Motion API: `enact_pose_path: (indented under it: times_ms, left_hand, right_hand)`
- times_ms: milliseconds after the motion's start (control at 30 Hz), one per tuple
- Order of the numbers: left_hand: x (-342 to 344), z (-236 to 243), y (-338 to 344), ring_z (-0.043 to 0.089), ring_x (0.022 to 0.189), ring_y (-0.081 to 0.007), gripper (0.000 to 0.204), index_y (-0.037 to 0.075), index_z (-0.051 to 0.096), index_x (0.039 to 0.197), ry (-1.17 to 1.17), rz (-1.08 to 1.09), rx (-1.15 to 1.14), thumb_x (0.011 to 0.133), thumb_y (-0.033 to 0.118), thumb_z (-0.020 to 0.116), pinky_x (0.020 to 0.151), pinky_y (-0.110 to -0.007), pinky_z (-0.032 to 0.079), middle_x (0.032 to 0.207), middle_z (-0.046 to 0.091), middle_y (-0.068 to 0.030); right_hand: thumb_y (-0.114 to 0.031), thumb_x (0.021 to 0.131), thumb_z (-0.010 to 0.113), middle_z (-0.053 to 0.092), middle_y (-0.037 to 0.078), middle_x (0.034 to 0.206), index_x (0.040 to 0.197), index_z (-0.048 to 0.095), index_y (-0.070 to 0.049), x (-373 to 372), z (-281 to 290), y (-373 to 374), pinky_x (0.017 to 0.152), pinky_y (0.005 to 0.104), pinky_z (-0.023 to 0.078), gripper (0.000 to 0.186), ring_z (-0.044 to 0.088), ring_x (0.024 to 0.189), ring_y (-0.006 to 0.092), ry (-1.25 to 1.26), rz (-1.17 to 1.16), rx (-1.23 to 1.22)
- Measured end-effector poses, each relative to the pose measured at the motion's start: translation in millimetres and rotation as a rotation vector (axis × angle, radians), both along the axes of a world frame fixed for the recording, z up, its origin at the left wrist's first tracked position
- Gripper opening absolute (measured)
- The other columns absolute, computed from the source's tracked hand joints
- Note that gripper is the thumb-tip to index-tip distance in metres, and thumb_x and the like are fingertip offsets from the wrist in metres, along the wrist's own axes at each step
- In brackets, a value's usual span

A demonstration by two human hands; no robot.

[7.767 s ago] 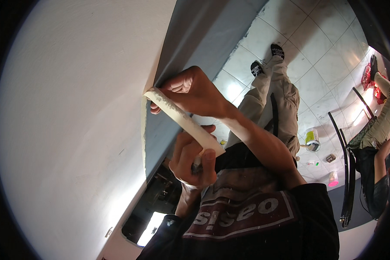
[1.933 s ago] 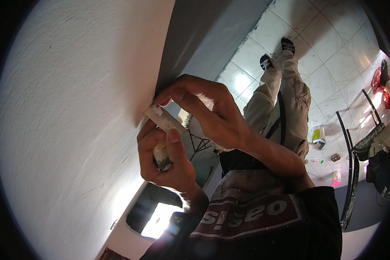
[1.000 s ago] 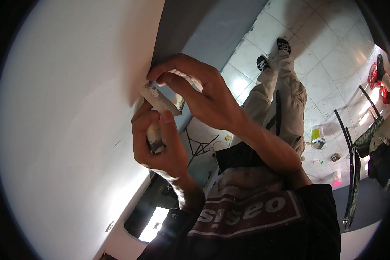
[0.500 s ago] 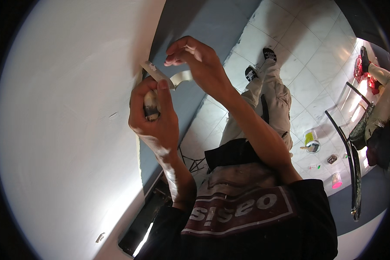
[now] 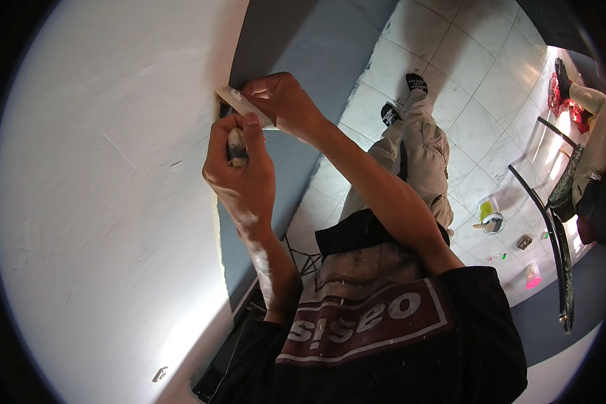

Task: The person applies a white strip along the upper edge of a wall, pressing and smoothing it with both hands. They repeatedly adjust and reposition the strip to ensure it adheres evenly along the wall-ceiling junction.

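My left hand is closed around what looks like a roll of masking tape, pale with a dark patch. A beige strip of tape with a white smear slants up from my left thumb toward the wall. My right hand is at the upper side of this strip, its fingers curled and pinching it. Both hands are close together by the line where the white wall meets the grey wall band. The tape's far end is partly hidden by my right fingers.
On the tiled floor stand a tub with a brush across it, a pink-based cup and a small dark container. Dark bars and another person's leg show at the right, near a red cloth.
My right hand has moved left and down onto the tape strip, its fingers closing. The loop of tape that hung between my hands no longer shows. My left hand has barely moved.
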State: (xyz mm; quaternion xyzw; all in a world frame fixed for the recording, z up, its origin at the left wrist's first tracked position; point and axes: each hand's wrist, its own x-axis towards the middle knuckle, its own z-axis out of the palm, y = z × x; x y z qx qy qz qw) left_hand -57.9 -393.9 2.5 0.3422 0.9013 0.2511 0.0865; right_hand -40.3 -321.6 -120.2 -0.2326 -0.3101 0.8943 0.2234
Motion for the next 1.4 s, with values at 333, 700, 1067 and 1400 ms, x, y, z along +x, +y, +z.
enact_pose_path:
  times_ms: [333,700,1067,1400]
  left_hand:
    - [-4.8,-2.5,-7.5,0.065,0.066,-0.0094,0.018,0.004,0.068,0.094,-0.012,-0.002,0.01,0.103,0.019,0.067,0.06,-0.027,0.048,0.072,0.069,-0.0037]
    - [-8.9,-0.8,-21.1,0.065,0.066,-0.0106,0.023,0.003,0.069,0.097,-0.042,0.019,-0.036,0.106,0.023,0.063,0.06,-0.028,0.048,0.074,0.072,-0.0071]
    - [-9.4,4.9,-31.9,0.066,0.076,-0.0114,0.028,0.0,0.069,0.106,-0.106,0.03,-0.117,0.108,0.027,0.06,0.062,-0.026,0.048,0.093,0.074,-0.0096]
    - [-6.6,1.5,-37.9,0.057,0.061,-0.006,0.019,0.001,0.069,0.097,-0.066,0.011,-0.001,0.105,0.017,0.064,0.055,-0.024,0.041,0.073,0.071,-0.0059]
  right_hand:
    - [-0.026,0.1,0.075,0.08,0.006,0.094,0.108,0.081,-0.003,-4.5,2.2,0.2,0.067,0.0265,0.054,0.024,0.069,0.076,0.0087,-0.053,0.025,0.023]
    - [-0.024,0.1,0.074,0.08,0.007,0.095,0.11,0.081,-0.003,-6.8,8.0,-1.1,0.073,0.0289,0.057,0.024,0.072,0.081,0.0108,-0.053,0.082,-0.019]
    - [-0.023,0.101,0.073,0.08,0.006,0.091,0.109,0.081,-0.003,-8.2,10.3,-2.1,0.072,0.0296,0.057,0.024,0.071,0.079,0.0109,-0.041,0.091,-0.026]
    - [-0.024,0.105,0.069,0.079,0.008,0.088,0.108,0.081,0.0,-10.4,10.9,-7.2,0.068,0.0308,0.06,0.027,0.073,0.072,0.0132,-0.035,0.08,-0.006]
